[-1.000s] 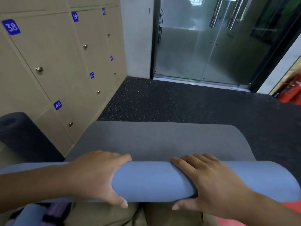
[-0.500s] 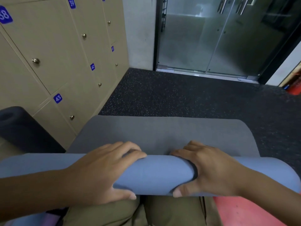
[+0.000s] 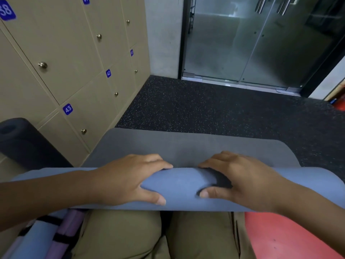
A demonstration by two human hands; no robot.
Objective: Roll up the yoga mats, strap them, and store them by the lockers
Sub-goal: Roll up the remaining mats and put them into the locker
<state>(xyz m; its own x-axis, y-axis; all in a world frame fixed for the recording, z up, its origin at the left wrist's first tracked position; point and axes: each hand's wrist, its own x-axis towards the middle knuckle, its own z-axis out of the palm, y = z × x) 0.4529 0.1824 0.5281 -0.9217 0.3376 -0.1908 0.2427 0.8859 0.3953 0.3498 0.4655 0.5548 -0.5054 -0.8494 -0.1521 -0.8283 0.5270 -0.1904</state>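
Rolling the blue mat toward the lockers: watch that the roll stays straight.

Your left hand (image 3: 128, 181) and right hand (image 3: 240, 181) both curl over the rolled part of the mat (image 3: 179, 186), fingers over the top, thumbs underneath, squeezing it; it lies across your knees, with the flat grey tail (image 3: 186, 144) stretching to 12 o'clock. With both hands near the middle, I'd judge the ends may loosen or cone out, leaving a slack roll that is hard to strap. Against the frame a second ago, your fingers are more curled, the roll is dented under the right hand, and less flat tail remains. A dark rolled mat (image 3: 24, 143) stands by the lockers (image 3: 71, 71) at 10 o'clock.
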